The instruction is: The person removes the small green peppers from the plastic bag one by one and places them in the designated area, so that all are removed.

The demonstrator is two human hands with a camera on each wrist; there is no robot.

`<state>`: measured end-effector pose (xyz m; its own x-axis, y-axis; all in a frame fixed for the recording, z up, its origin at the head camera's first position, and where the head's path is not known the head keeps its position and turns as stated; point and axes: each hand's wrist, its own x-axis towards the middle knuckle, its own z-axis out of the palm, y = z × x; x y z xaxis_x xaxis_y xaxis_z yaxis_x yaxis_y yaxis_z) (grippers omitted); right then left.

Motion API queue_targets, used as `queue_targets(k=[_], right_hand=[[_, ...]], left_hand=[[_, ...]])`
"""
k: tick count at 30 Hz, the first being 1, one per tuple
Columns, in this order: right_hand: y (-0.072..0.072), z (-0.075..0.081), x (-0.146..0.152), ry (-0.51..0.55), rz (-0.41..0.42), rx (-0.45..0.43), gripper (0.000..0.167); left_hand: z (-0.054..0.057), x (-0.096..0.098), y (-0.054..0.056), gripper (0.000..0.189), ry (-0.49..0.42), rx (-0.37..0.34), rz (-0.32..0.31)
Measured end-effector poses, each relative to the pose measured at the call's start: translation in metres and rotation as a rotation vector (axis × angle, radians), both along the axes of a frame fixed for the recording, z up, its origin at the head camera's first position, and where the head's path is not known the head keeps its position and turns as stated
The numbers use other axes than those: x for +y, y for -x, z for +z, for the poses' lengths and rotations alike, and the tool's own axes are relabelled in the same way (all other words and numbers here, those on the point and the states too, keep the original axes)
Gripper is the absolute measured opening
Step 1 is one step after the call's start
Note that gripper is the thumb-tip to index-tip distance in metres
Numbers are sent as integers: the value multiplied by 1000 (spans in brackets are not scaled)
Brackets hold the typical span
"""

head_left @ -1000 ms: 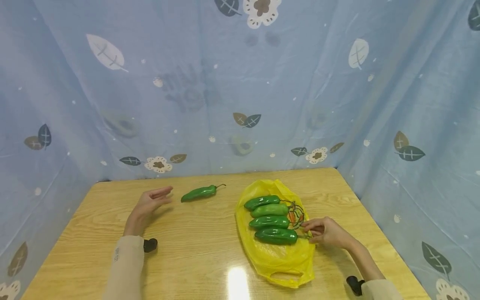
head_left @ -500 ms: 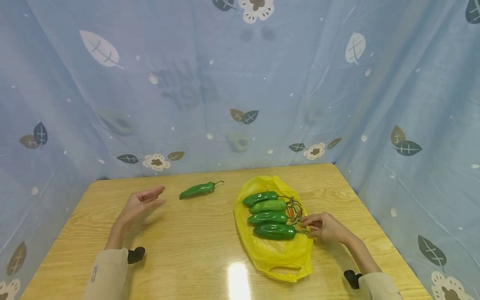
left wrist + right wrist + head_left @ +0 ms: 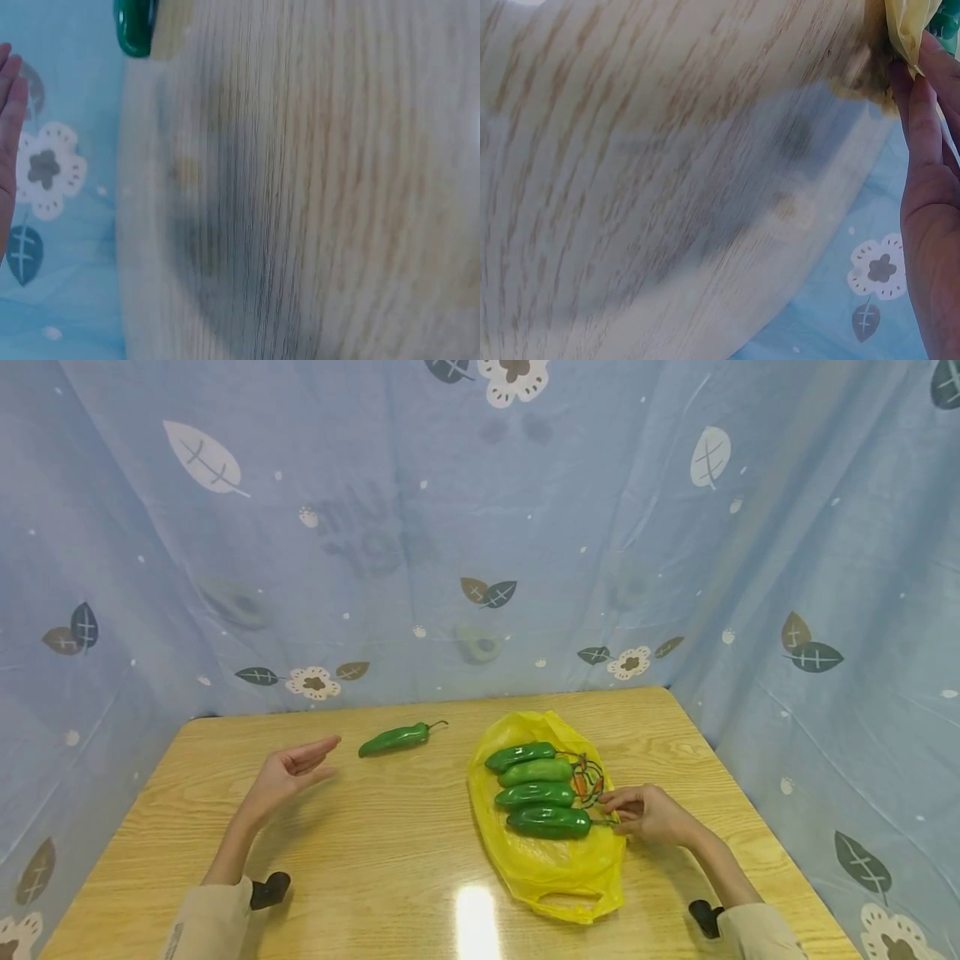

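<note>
A yellow plastic bag [image 3: 555, 868] lies flat on the wooden table. On it, several large green peppers [image 3: 542, 794] are lined up side by side, stems pointing right, with a cluster of small thin red and dark-green chili peppers [image 3: 588, 781] by the stems. My right hand [image 3: 651, 815] pinches the bag's right edge, close to the nearest pepper's stem; the yellow plastic [image 3: 907, 30] shows between its fingers in the right wrist view. Another green pepper [image 3: 395, 739] rests alone near the back left. Left of it, my left hand [image 3: 288, 774] hovers with fingers extended, holding nothing.
Blue patterned curtain [image 3: 420, 527] hangs behind and at both sides of the table [image 3: 375, 860]. Bare wood lies between my left hand and the bag. A bright reflection [image 3: 477, 918] shows on the front of the tabletop.
My left hand has drawn slightly back to the left and then shifted a little forward. My right hand, the bag and the peppers keep their places; the whole view has moved slightly.
</note>
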<state>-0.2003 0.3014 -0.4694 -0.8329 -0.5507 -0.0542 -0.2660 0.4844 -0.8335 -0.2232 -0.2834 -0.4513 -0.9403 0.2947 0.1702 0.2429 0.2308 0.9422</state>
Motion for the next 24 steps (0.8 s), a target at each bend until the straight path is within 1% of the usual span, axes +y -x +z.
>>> queue_targets(k=[4,9,14,17,20,24], right_hand=[[0,0,0,5,1,-3,30],[0,0,0,15,5,-4,30],[-1,-1,2,27,2,-6,30],[-1,-1,2,32,0,-5,30],[-2,-1,1,37,-3,-7,30],[-2,-1,1,39,-6,-3,30]], left_hand=[[3,7,-8,50,-3,10,-7],[4,17,-21,49,-16,2,-15],[2,30,-35,46,15,-16,4],[0,37,-43,45,9,-34,2],[-2,46,-49,44,-15,-35,-15],[-2,59,-58,43,-48,-34,-50]])
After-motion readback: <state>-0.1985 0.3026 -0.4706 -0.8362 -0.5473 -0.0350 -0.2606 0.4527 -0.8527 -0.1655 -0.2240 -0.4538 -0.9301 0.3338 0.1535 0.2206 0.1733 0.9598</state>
